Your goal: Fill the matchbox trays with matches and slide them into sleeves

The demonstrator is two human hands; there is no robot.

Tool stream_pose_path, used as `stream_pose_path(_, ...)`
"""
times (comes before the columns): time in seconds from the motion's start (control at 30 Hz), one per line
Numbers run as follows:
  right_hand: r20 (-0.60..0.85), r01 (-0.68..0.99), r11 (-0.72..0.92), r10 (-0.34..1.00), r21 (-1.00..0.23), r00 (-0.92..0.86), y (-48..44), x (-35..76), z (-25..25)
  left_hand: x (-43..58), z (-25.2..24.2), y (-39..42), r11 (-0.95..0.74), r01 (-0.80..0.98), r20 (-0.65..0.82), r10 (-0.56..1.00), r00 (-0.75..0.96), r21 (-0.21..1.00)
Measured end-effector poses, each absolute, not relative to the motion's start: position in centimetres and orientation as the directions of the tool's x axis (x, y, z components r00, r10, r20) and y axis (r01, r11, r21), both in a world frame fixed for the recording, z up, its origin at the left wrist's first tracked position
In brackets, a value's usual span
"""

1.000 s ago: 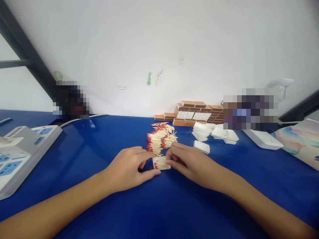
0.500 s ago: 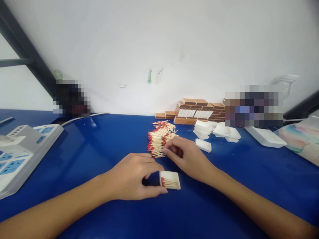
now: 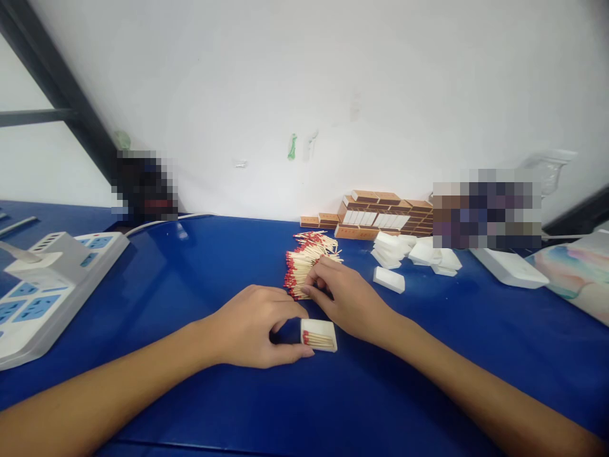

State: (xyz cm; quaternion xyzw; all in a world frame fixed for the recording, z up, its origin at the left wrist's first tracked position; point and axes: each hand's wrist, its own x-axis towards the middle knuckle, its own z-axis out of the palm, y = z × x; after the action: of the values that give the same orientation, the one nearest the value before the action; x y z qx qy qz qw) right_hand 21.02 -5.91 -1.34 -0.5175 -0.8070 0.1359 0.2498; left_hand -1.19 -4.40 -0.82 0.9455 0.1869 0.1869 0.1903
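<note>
I see a blue table (image 3: 200, 273) with a pile of matches (image 3: 309, 257) near its middle. Just in front of the pile lies 1 small white tray (image 3: 320, 334) holding a few matches. Right of the pile are 1 lone tray (image 3: 389, 280) and a heap of white trays (image 3: 419, 252). Behind the pile and to its right, brown matchboxes (image 3: 380, 212) are stacked. A power strip (image 3: 47, 289) rests far left of it.

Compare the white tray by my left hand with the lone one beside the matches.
The nearer white cardboard tray holds red-tipped matches; the lone white cardboard tray shows none. The left hand holds the nearer one; the lone one lies free. Both lie flat on the blue table.
</note>
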Motion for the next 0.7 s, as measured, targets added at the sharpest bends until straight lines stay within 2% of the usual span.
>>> stream_pose_path(0.13, 0.255, 0.745, 0.431, 0.902, -0.51, -0.348, -6.5, 22.0, -0.4, -1.3, -1.1, -3.8, -0.841, 0.338, 0.287, 0.478, 0.83, 0.422)
stream_pose_path(0.33, 0.207, 0.7, 0.502, 0.86, -0.509, -0.467, -7.7, 22.7, 0.6, -1.3, -1.3, -3.3, -0.844, 0.367, 0.318, 0.498, 0.807, 0.391)
stream_pose_path(0.5, 0.252, 0.716, 0.461, 0.887, -0.525, -0.387, -6.8, 23.0, -0.4, -1.4, -0.7, -3.8, -0.84, 0.305, 0.257, 0.449, 0.856, 0.449)
stream_pose_path(0.7, 0.213, 0.725, 0.472, 0.88, -0.502, -0.425, -6.1, 23.0, -1.5, -1.3, -0.1, -4.5, -0.839, 0.273, 0.239, 0.419, 0.876, 0.471)
